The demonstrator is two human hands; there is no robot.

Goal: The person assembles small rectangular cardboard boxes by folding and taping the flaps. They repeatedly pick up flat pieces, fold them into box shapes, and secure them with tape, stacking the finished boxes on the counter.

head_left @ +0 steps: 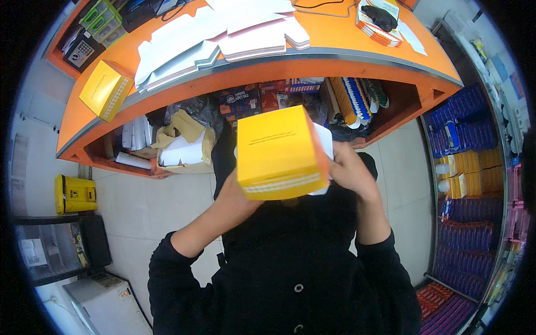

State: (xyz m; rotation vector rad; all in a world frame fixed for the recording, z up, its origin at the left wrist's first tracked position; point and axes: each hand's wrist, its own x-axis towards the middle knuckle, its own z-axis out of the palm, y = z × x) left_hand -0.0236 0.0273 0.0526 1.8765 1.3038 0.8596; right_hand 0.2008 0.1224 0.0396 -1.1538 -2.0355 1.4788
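A yellow cardboard box (276, 146) with a white checked band along its lower edge is held up in front of my body. My left hand (239, 192) grips it from the left and below; the box hides most of those fingers. At its right side, my right hand (352, 172) is closed on a white card flap (324, 137), which sticks out beside an orange side of the box. The tips of the right fingers are partly hidden. Whether the flap belongs to the box or is a separate card I cannot tell.
Beyond my hands stands an orange counter (245, 72) with flat white card blanks (190, 42) stacked on it. Another yellow box (106, 89) sits at its left end. Underneath, a shelf holds an opened carton (187, 151). Stocked shelves (466, 218) line the right side.
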